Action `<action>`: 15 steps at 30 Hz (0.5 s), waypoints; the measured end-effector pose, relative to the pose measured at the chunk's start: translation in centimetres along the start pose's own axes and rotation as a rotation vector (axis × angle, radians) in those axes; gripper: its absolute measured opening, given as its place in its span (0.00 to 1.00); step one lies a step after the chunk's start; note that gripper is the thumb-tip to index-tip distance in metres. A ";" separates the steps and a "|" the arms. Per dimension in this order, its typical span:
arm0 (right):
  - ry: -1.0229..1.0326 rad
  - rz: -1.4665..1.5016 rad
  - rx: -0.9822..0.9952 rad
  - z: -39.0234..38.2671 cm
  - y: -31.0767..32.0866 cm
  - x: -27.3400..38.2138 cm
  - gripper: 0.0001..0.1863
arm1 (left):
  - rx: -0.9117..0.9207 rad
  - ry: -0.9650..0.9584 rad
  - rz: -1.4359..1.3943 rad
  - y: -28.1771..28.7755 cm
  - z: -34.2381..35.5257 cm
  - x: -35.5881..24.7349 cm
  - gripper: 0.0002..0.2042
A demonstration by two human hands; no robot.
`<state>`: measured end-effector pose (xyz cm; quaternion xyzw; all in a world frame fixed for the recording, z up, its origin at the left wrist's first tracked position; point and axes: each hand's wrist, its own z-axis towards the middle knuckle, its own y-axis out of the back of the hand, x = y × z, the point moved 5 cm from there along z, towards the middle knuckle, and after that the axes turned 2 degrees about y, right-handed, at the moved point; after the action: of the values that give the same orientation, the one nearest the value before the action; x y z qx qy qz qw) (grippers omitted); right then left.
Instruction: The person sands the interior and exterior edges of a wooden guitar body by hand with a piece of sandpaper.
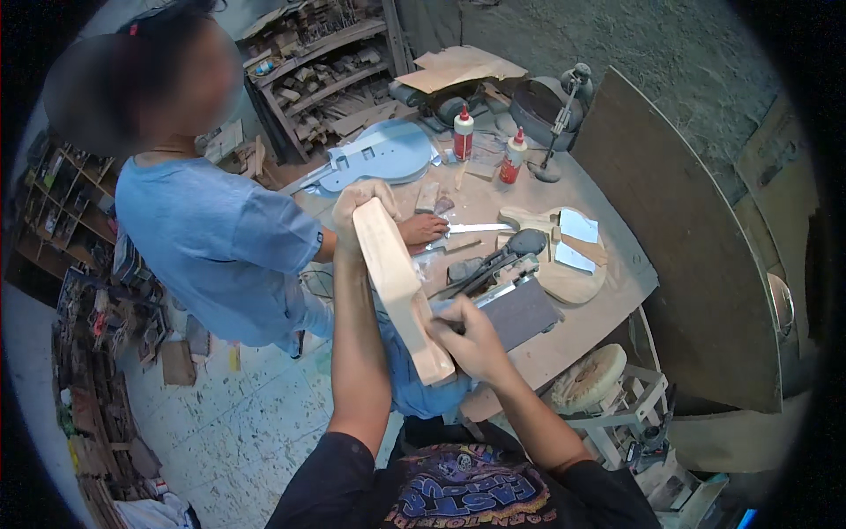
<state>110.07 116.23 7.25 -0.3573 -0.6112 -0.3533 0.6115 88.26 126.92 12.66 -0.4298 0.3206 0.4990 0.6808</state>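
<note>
1. Worktop [630, 264]: runs far-L to near-R, cluttered w/ tools & bits.
2. Brown board [696, 238]: upright along worktop's R side.
3. Co-worker in lt blue tee [211, 238]: standing L, one hand [425, 229] down on worktop.
4. Lt blue guitar [379, 159]: flat, far-L on worktop.
5. Pale wooden piece [395, 269]: held up tilted, edge-on, btwn the person's hands, in front of worktop's near-L part.
6. Pale guitar body [568, 280]: flat on worktop's R side, lt blue sheets on top.
7. Machine w/ flat grey face [520, 316]: on worktop, R of wooden piece.
8. L hand [363, 201]: fingers wrapped round piece's far end, holding it.
9. R hand [476, 339]: fingers bent, narrow, at piece's near R side; can't tell if gripping it or sth small.
10. Two red-capped bottles [463, 137]: upright, far side.
</note>
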 end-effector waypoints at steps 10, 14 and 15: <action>0.009 0.037 -0.008 -0.7 -0.1 0.5 0.06 | -0.107 -0.080 0.234 -0.8 -1.2 0.0 0.18; 0.303 0.020 -0.209 0.9 -1.4 1.4 0.08 | -0.191 -0.320 0.379 -0.9 -0.4 0.9 0.18; 0.200 0.037 -0.122 0.6 -2.1 0.8 0.08 | -0.233 -0.381 0.418 0.0 -1.1 0.9 0.18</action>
<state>107.94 115.69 8.09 -0.3681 -0.5178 -0.4121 0.6531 88.50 126.26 11.41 -0.3281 0.2092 0.7335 0.5573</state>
